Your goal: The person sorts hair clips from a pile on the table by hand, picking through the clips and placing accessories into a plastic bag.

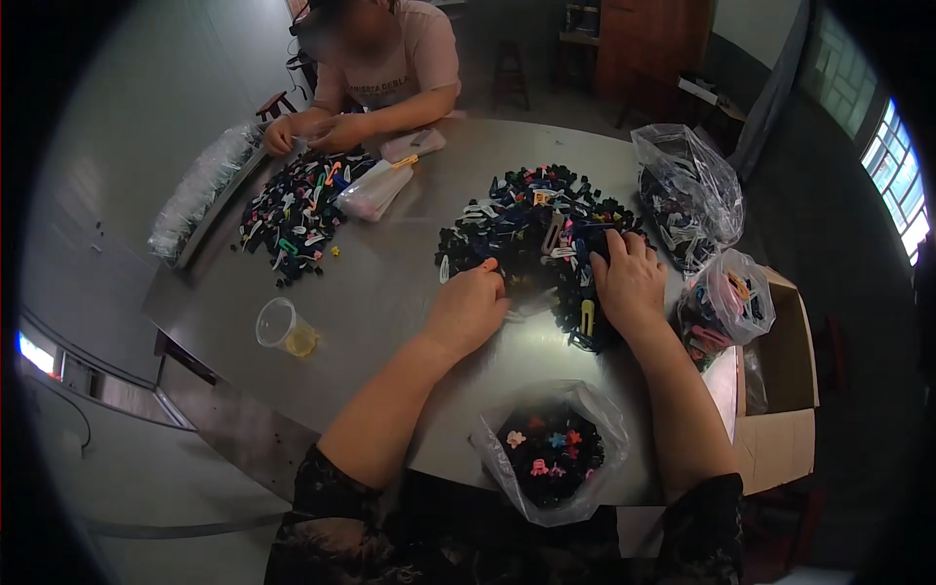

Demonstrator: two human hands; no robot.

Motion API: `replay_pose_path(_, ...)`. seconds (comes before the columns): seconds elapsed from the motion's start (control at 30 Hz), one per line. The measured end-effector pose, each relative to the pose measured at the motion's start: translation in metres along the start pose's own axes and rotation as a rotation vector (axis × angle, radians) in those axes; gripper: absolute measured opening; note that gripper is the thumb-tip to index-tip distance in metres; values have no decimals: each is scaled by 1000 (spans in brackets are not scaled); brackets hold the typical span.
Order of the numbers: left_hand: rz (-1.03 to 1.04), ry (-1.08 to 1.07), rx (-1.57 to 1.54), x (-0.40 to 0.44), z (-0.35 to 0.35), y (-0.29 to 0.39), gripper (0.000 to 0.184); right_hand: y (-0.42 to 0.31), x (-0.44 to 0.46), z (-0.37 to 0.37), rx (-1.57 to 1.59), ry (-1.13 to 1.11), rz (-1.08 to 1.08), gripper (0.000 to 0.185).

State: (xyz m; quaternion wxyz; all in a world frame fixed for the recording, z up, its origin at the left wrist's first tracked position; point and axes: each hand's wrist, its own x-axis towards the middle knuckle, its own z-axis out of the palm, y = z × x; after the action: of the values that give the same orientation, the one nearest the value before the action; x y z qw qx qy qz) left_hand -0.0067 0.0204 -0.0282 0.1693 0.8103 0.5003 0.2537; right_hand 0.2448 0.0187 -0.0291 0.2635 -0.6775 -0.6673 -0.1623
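A loose pile of hair clips (507,219), mostly black with white, blue and coloured pieces, lies on the metal table in front of me. At the pile's near left edge is my left hand (468,307), its fingers curled in; what they hold, if anything, is hidden. My right hand (632,283) rests on the pile's right side with fingers stretched out over the clips. Beneath it a yellow snap clip (587,317) shows. Between my forearms stands an open clear plastic bag (609,409) with black clips and small pink, red and blue flower-shaped ones.
Across the table (390,283) a person (409,58) handles something by a second clip pile (292,210). Clear packets (375,190) lie beside it. A plastic cup (283,327) stands left. Filled bags (687,195) and a cardboard box (780,444) are on the right.
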Motion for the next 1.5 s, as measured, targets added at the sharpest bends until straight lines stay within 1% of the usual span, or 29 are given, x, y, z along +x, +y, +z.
replay_pose_path(0.03, 15, -1, -4, 1, 1, -2, 14, 2, 0, 4, -7, -2, 1, 37)
replay_pose_path(0.1, 29, -1, -13, 2, -2, 1, 12, 4, 3, 11, 147, -21, -54, 39)
replay_pose_path(0.17, -73, 27, -129, 4, -14, 7, 14, 2, 7, 11, 235, -31, -74, 37)
replay_pose_path(0.2, -75, 24, -127, 4, -20, 10, 14, 1, 9, 11, 370, -37, -109, 34)
replay_pose_path(0.23, -61, 79, -234, 3, -26, 13, 15, 0, 10, 11, 504, -43, -142, 32)
replay_pose_path(0.27, -45, 134, -341, 2, -33, 18, 16, -1, 11, 10, 505, -43, -136, 32)
replay_pose_path(0.3, -42, 129, -339, 0, -40, 24, 16, -5, 13, 2, 619, -77, -148, 31)
replay_pose_path(0.33, -59, 136, -541, -3, -48, 31, 14, -8, 15, -5, 732, -111, -160, 30)
replay_pose_path(0.37, -76, 142, -743, -8, -57, 40, 14, -9, 15, -10, 749, -110, -179, 30)
replay_pose_path(0.4, -71, 138, -744, -15, -68, 51, 14, -11, 16, -16, 746, -106, -176, 30)
replay_pose_path(0.47, 138, 136, -807, -33, -94, 75, 14, -12, 17, -28, 808, -164, -109, 29)
replay_pose_path(0.5, 143, 132, -810, -41, -106, 84, 14, -10, 17, -29, 803, -161, -105, 29)
replay_pose_path(0.57, 393, -44, -634, -57, -126, 102, 16, -5, 17, -29, 782, -159, -114, 26)
replay_pose_path(0.67, 400, -51, -503, -71, -135, 124, 20, 1, 20, -31, 781, -128, -101, 23)
replay_pose_path(0.73, 673, -80, -518, -80, -154, 112, 24, 6, 24, -37, 768, -110, -105, 22)
replay_pose_path(0.8, 1081, -823, -1194, -113, -174, 82, 14, 8, 29, -53, 776, -183, -87, 20)
replay_pose_path(0.87, 1093, -859, -1228, -104, -169, 77, 14, 5, 31, -71, 796, -161, -77, 18)
replay_pose_path(0.93, 1107, -878, -1274, -101, -165, 76, 14, 1, 30, -93, 849, -214, -122, 18)
replay_pose_path(0.97, 1113, -876, -1295, -98, -164, 79, 14, -4, 28, -104, 891, -263, -52, 16)
replay_pose_path(1.0, 1119, -871, -1311, -96, -164, 83, 14, -2, 28, -106, 882, -266, -50, 16)
replay_pose_path(1.07, 1126, -867, -1340, -94, -164, 89, 14, 2, 28, -107, 779, -469, -112, 15)
replay_pose_path(1.1, 1131, -869, -1354, -95, -164, 89, 14, 6, 23, -107, 774, -468, -105, 15)
replay_pose_path(1.17, 1146, -871, -1384, -95, -164, 89, 15, 17, 15, -105, 590, -588, -229, 17)
replay_pose_path(1.23, 1161, -859, -1412, -103, -161, 76, 15, 24, 0, -102, 526, -638, -212, 18)
replay_pose_path(1.3, 1177, -845, -1431, -109, -160, 68, 15, 32, -18, -87, 317, -420, -153, 20)
replay_pose_path(1.33, 1187, -845, -1436, -109, -160, 67, 15, 24, -28, -89, 200, -430, 7, 34)
replay_pose_path(1.37, 1197, -852, -1441, -107, -161, 67, 15, 17, -33, -89, 196, -419, 14, 34)
replay_pose_path(1.43, 1217, -870, -1456, -100, -160, 69, 15, 11, -39, -85, 52, -489, 210, 47)
replay_pose_path(1.5, 1233, -884, -1479, -94, -158, 70, 15, 13, -41, -77, 54, -483, 245, 52)
